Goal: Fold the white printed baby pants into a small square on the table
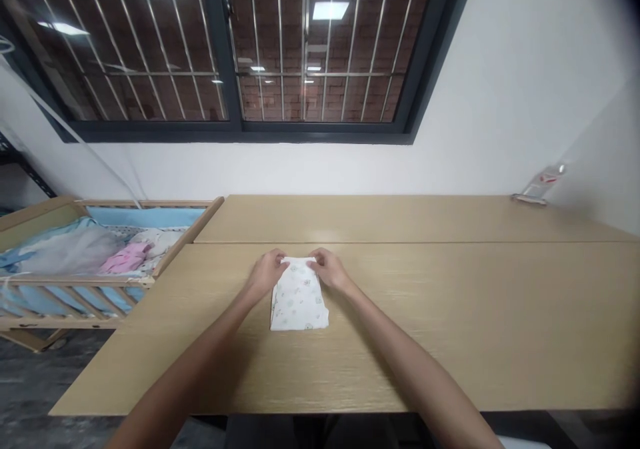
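A small white piece of folded cloth (299,299) with a scattered print lies on the wooden table in front of me. It looks like a baby garment, but its exact kind cannot be made out. My left hand (269,272) pinches its far left corner between thumb and fingers. At the far right corner, my right hand (329,269) pinches the fabric the same way. The near edge of the cloth rests flat on the tabletop, with a small bump sticking out at its lower right.
The pale wooden table (450,315) has a seam running across it. A clear bottle (545,181) stands at the back right by the wall. To the left, a wooden crib (187,235) with blue lining holds bedding and a pink cloth (127,257). A barred window (320,132) is ahead.
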`<state>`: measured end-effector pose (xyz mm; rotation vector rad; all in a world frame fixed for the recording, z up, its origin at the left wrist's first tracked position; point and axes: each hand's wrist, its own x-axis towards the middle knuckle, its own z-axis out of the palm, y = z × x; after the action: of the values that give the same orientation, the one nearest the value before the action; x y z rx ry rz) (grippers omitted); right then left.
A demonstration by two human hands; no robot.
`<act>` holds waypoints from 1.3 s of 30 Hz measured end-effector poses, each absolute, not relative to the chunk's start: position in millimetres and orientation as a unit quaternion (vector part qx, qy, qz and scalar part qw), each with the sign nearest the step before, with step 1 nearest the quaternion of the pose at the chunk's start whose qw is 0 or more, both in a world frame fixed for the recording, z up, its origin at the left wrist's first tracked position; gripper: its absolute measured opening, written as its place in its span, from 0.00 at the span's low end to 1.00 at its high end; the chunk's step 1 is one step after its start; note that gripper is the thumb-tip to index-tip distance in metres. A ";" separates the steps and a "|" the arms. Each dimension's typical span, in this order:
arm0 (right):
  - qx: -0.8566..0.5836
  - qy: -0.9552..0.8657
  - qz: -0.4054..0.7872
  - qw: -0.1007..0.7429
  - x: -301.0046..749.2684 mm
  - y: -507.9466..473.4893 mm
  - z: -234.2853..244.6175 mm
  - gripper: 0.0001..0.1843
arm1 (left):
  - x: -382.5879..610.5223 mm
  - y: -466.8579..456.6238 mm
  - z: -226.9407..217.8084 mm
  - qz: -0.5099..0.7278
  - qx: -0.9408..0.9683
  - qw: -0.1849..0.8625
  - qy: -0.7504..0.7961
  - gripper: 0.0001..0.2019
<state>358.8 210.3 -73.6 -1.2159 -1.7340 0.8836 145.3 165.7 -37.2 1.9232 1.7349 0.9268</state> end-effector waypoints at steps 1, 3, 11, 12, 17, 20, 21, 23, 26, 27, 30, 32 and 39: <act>-0.486 -0.693 0.349 0.404 357.9 215.5 -79.1 0.10 | 146.6 169.6 -40.0 0.320 0.686 0.187 0.626 0.09; -0.484 -0.706 0.346 0.385 357.2 221.7 -86.0 0.08 | 148.2 174.3 -42.3 0.301 0.687 0.171 0.639 0.09; -0.443 -0.782 0.223 0.376 365.8 194.1 -60.4 0.24 | 172.0 94.2 -39.6 0.252 0.736 0.023 0.628 0.19; -0.418 -0.807 0.205 0.363 365.0 183.4 -52.4 0.25 | 180.3 72.7 -44.7 0.240 0.753 -0.021 0.613 0.20; -0.228 -0.922 0.228 0.214 344.7 117.3 -18.3 0.29 | 215.4 -5.7 -79.0 0.241 0.755 -0.111 0.600 0.24; -0.139 -0.944 0.269 0.133 331.4 89.2 -15.5 0.32 | 218.3 -14.5 -92.9 0.248 0.750 -0.099 0.605 0.20; -0.129 -0.944 0.281 0.111 329.0 84.7 -17.8 0.32 | 216.8 -13.9 -95.9 0.250 0.753 -0.095 0.602 0.19; -0.132 -0.942 0.299 0.074 327.5 83.3 -25.4 0.32 | 212.5 -12.2 -100.6 0.254 0.757 -0.089 0.596 0.18; -0.170 -0.939 0.296 0.037 329.9 96.5 -38.8 0.30 | 207.1 -11.9 -105.3 0.258 0.753 -0.097 0.598 0.19; -0.184 -0.939 0.290 0.033 330.7 103.8 -42.9 0.30 | 206.1 -12.4 -106.4 0.256 0.752 -0.101 0.599 0.20; -0.216 -0.940 0.262 0.037 331.1 130.5 -53.4 0.30 | 204.3 -13.3 -108.4 0.248 0.753 -0.112 0.599 0.24; -0.226 -0.943 0.240 0.038 330.0 150.5 -58.8 0.31 | 203.6 -13.0 -109.1 0.247 0.753 -0.116 0.599 0.27; -0.247 -0.951 0.179 0.054 327.6 208.7 -66.6 0.34 | 201.5 -11.5 -111.2 0.253 0.754 -0.116 0.595 0.29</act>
<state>327.6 208.7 -66.6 -0.7517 -2.8888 0.5444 201.5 -11.5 -111.2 2.5607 2.0218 0.8611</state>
